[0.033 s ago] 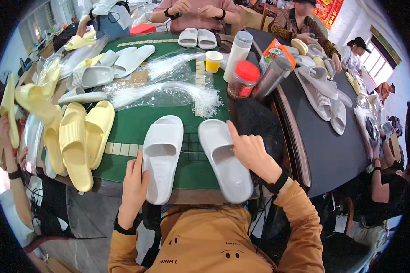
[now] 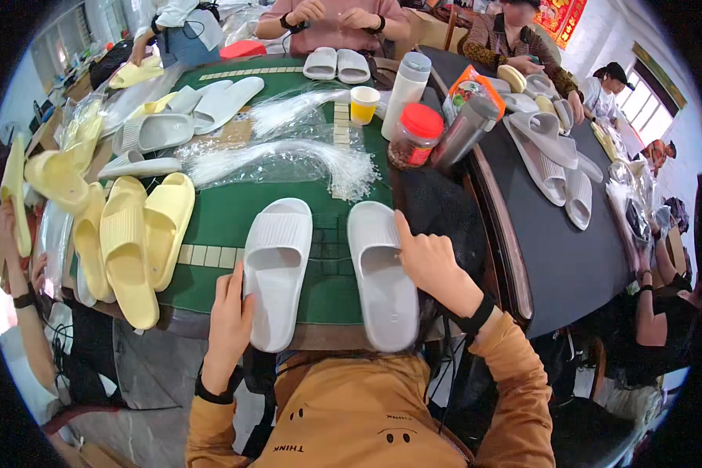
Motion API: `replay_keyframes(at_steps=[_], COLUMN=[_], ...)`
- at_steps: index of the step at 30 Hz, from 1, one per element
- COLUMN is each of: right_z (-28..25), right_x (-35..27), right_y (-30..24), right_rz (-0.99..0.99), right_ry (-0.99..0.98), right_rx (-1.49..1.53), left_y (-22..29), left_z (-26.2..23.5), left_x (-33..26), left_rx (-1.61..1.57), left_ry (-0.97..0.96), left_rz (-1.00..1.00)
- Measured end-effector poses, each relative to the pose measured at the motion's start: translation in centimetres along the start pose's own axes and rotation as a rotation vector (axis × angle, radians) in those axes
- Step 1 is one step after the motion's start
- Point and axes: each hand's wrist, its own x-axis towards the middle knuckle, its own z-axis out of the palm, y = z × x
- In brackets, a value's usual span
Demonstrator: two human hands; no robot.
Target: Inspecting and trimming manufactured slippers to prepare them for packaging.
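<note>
Two pale grey slide slippers lie side by side, toes pointing away, heels reaching past the table's near edge. My left hand point(image 2: 232, 312) rests at the outer side of the left slipper point(image 2: 276, 300), its fingers stretched out along the edge. At the strap of the right slipper point(image 2: 389, 304) is my right hand point(image 2: 438, 267). Its index finger presses the outer side and the other fingers are curled; the thumb is hidden.
Yellow slippers point(image 2: 125, 249) stack at left, beside another person's hand point(image 2: 5, 226). White plastic ties point(image 2: 320, 164) lie ahead, with a yellow cup point(image 2: 363, 105), a red-lidded jar point(image 2: 416, 136) and bottles behind. A black table point(image 2: 554, 265) adjoins at right, holding more slippers. Several people sit around.
The right slipper has turned so that it points straighter ahead, its heel swinging left. My right hand has shifted only slightly; the left slipper and my left hand look almost the same.
</note>
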Motion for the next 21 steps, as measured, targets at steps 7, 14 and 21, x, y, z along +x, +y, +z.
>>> replay_keyframes(at_steps=[7,14,21], right_z=[0.7,-4.0,-14.1], right_x=[-1.1,0.6,8.6], right_y=[-3.7,0.8,0.6], right_rz=[0.022,-0.05,-0.186], right_ry=[-0.005,-0.093,0.642], right_rx=[-0.02,0.479,0.692], left_y=[1.6,3.0,2.9], left_z=[1.9,2.2,2.5], left_x=[-0.4,-1.4,-2.0], left_rx=[-0.047,-0.096,-0.044], left_ry=[-0.033,-0.024,-0.026], left_rz=[0.058,0.03,0.053])
